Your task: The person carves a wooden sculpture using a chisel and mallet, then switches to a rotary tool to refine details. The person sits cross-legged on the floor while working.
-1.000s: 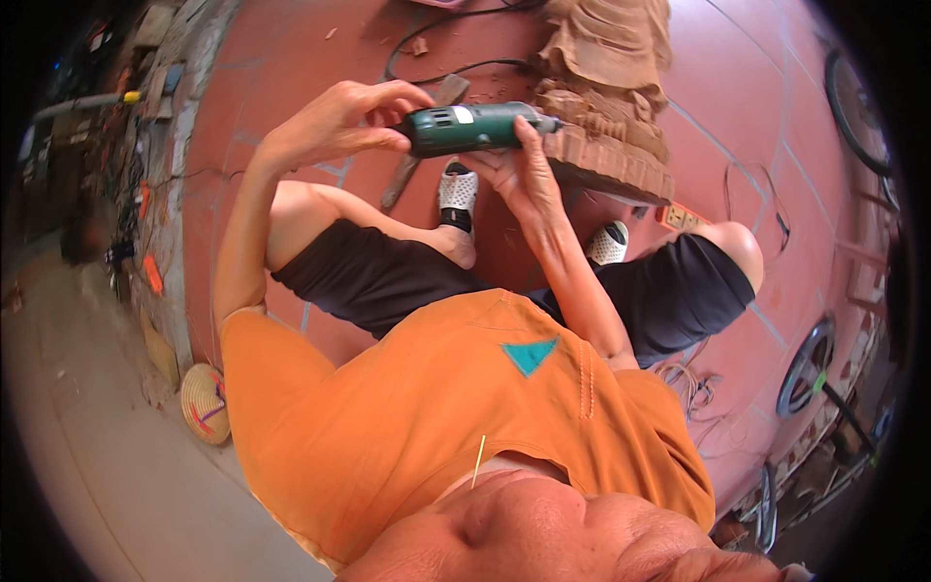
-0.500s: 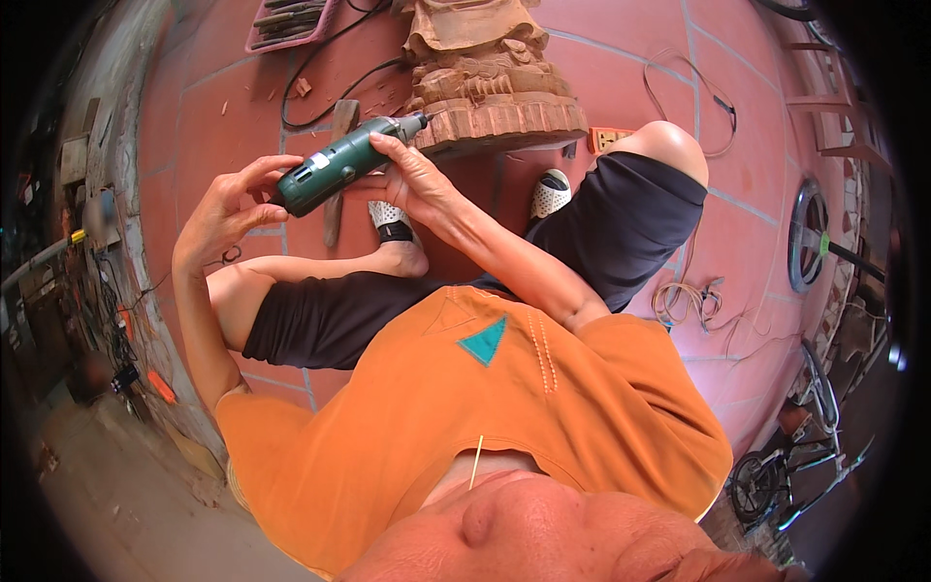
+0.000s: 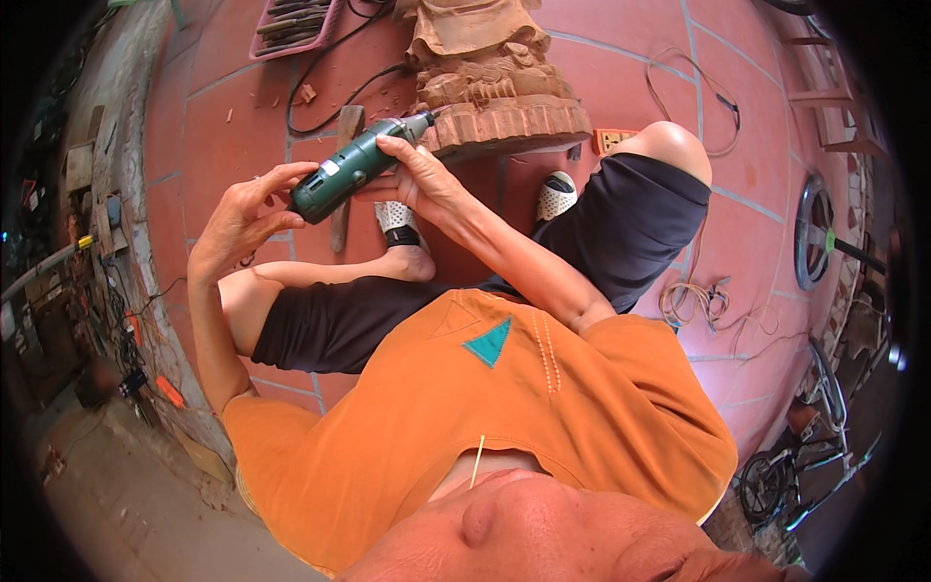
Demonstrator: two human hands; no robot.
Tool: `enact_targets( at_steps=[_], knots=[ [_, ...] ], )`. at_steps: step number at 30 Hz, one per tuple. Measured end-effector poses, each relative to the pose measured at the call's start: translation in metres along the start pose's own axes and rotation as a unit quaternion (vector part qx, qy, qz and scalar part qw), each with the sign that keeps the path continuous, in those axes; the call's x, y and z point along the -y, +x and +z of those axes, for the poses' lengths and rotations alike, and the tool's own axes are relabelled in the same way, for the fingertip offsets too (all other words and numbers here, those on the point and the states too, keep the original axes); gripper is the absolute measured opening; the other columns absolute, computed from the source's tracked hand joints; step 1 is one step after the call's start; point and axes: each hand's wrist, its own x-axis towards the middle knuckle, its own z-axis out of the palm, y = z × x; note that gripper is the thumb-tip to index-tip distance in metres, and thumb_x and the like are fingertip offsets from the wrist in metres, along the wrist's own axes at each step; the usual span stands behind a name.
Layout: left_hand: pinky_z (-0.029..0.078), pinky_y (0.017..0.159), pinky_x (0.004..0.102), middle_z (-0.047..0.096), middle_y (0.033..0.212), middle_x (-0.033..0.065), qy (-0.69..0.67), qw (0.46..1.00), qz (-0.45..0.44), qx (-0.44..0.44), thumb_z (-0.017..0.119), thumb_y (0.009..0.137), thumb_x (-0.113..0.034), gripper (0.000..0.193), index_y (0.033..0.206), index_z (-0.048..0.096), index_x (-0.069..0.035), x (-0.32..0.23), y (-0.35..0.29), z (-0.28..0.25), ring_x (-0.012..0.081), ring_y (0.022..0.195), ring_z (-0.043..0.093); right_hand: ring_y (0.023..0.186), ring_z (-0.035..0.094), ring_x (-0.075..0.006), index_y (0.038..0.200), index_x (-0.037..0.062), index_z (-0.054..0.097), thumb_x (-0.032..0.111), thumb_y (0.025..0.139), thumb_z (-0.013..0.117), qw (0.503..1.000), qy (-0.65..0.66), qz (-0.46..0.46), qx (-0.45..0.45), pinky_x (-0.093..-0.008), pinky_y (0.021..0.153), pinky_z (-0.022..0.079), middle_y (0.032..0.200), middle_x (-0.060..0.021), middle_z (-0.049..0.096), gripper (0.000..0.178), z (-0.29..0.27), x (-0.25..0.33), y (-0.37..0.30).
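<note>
A green rotary tool (image 3: 341, 178) with a grey front end is held aslant between my hands, its tip up toward the right. My left hand (image 3: 238, 215) has its thumb and fingers closed about the tool's rear end. My right hand (image 3: 427, 182) grips it near the front, thumb on top and other fingers underneath, partly hidden. Just past the tip stands a carved wooden piece (image 3: 504, 124) with a notched base. Under the tool, a wooden mallet-like piece (image 3: 350, 120) lies on the floor, partly covered.
At the far left sits a pink basket (image 3: 333, 29) of slim tools, with a black cable (image 3: 303, 78) beside it. An orange power strip (image 3: 611, 139) lies near my right knee. Coiled wire (image 3: 693, 303), a wheel (image 3: 807, 233) and a bicycle (image 3: 776, 475) are at the right.
Both hands keep their hold on the rotary tool. My left hand and the tool's rear have shifted slightly right and down, while the whole scene has moved a little rightward too.
</note>
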Motion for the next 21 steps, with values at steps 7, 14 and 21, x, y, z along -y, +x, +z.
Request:
enact_targets(
  at_steps=[7,14,21],
  knots=[
    [0.057,0.07,0.0361,0.073,0.107,0.0126,0.041,0.999,0.026,-0.013,0.084,0.075,-0.015,0.074,0.144,0.06,-0.021,0.002,0.0,0.003,0.0207,0.085,0.067,0.104,0.073,-0.0402,0.132,0.0033,0.046,0.036,0.093,0.076,1.0,-0.012,0.002,0.008,-0.0556,0.09,0.063,0.119,-0.0199,0.067,0.06,-0.004,-0.001,0.001],
    [0.059,0.072,0.0367,0.073,0.112,0.0116,0.028,0.999,0.018,-0.002,0.083,0.076,-0.013,0.073,0.145,0.059,-0.021,-0.004,-0.001,0.001,0.0211,0.086,0.068,0.101,0.074,-0.0406,0.131,0.003,0.045,0.037,0.092,0.077,1.0,-0.023,0.0,0.0,-0.0539,0.085,0.064,0.118,-0.0217,0.067,0.06,-0.002,0.005,0.001],
    [0.058,0.083,0.0402,0.074,0.116,0.0089,0.087,0.995,0.034,-0.026,0.084,0.073,-0.01,0.075,0.143,0.06,-0.02,-0.008,0.001,0.006,0.0259,0.09,0.069,0.1,0.074,-0.0383,0.129,0.0023,0.044,0.036,0.089,0.08,0.999,-0.031,-0.011,-0.015,-0.0527,0.082,0.066,0.116,-0.0202,0.066,0.063,0.002,0.008,-0.002]
  ],
)
